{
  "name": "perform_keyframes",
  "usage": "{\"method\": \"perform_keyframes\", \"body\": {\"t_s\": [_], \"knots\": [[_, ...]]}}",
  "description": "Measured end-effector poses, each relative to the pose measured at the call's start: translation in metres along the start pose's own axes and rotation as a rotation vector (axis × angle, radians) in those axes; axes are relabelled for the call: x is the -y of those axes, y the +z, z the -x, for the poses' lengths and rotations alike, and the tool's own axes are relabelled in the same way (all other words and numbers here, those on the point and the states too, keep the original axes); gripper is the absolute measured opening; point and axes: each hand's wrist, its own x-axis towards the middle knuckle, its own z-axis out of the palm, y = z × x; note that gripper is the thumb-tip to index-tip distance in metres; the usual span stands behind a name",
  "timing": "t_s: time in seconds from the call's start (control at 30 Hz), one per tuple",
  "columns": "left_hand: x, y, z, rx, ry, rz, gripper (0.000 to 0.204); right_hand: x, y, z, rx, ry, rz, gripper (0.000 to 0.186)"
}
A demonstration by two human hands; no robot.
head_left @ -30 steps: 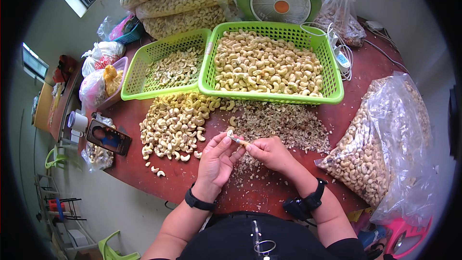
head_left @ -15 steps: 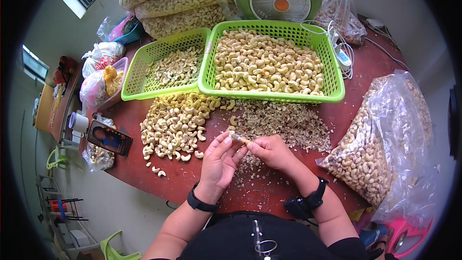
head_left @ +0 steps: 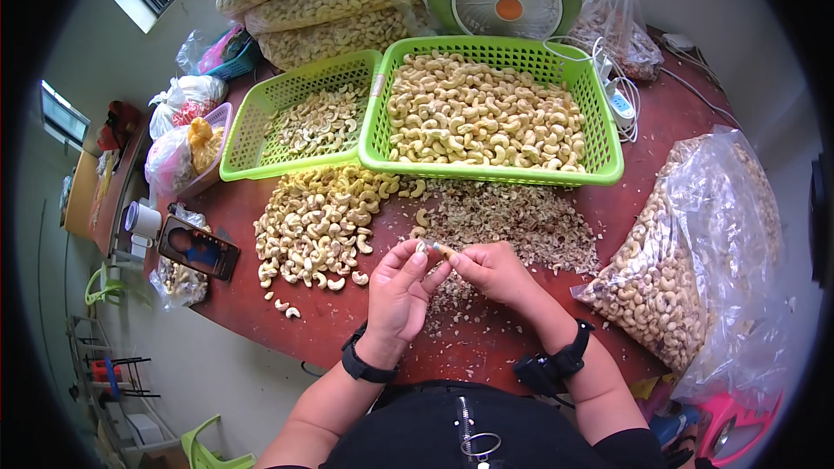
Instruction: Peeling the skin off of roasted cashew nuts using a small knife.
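Note:
Between the thumb and fingertips of my left hand [head_left: 399,293] is a pale cashew nut [head_left: 422,247]. My right hand [head_left: 495,273] pinches a small knife [head_left: 444,251] with a light brown handle, its metal end pointing at the nut. Both hands meet above the near part of the red table [head_left: 365,321]. A pile of cashew nuts [head_left: 313,230] lies beyond and left of my left hand. Crumbled skin peelings [head_left: 512,221] are heaped just past my right hand, with scraps scattered under both hands.
Behind the piles stand a green basket [head_left: 608,156] full of cashews and a lighter green basket [head_left: 239,152] with fewer pieces. A large clear bag of cashews [head_left: 660,287] leans at the right. A phone [head_left: 198,249] stands at the left. A green fan [head_left: 439,0] is at the back.
The knife's metal end has drawn back slightly from the nut toward my right hand. My left fingers have curled and shifted a little around the nut.

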Motion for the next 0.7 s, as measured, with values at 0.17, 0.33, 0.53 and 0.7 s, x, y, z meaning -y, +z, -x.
{"method": "perform_keyframes", "body": {"t_s": [0.17, 0.33, 0.53, 0.7], "knots": [[-0.004, 0.001, -0.001, -0.006, -0.021, -0.002, 0.015, 0.001, -0.001, 0.000, 0.011, 0.007, 0.037, 0.036], [-0.012, 0.001, -0.005, 0.046, -0.004, -0.074, 0.014, 0.003, 0.001, 0.000, 0.008, -0.012, 0.034, 0.036], [-0.011, 0.000, -0.004, 0.112, 0.028, -0.088, 0.014, 0.004, -0.002, 0.001, 0.029, -0.010, 0.000, 0.037], [-0.011, 0.001, -0.004, 0.072, -0.012, -0.041, 0.014, 0.004, -0.002, 0.001, 0.035, 0.027, -0.016, 0.037]]}}
